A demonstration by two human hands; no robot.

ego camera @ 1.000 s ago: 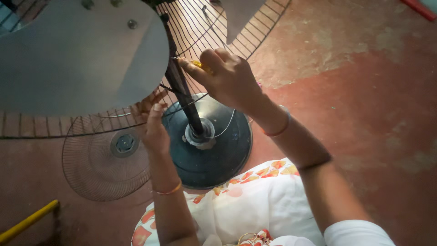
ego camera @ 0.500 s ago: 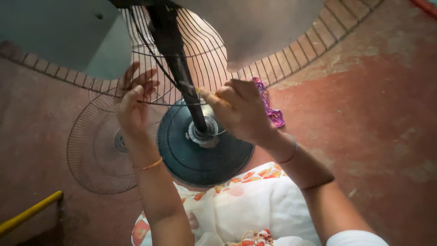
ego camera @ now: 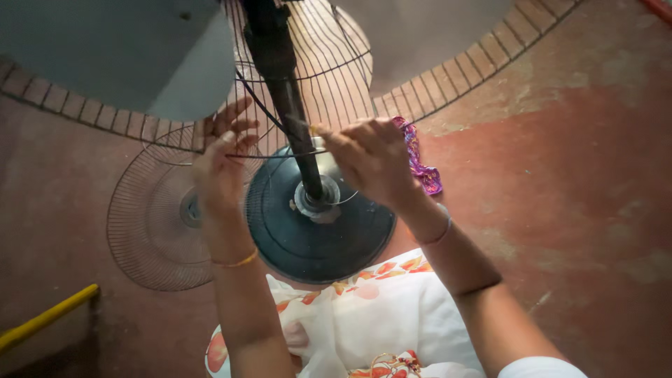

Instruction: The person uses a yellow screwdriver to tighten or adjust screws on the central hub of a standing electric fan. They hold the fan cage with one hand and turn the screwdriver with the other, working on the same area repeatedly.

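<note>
Pedestal fan, part dismantled: 1 grille already lies on the floor beside the base, while left hand pinches the mounted guard and right hand pinches a small yellowish tool.

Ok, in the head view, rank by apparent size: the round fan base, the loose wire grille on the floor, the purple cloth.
1. Round fan base and loose wire grille: look similar; the grille is partly hidden, so unranked.
2. Purple cloth: clearly smallest.
</note>
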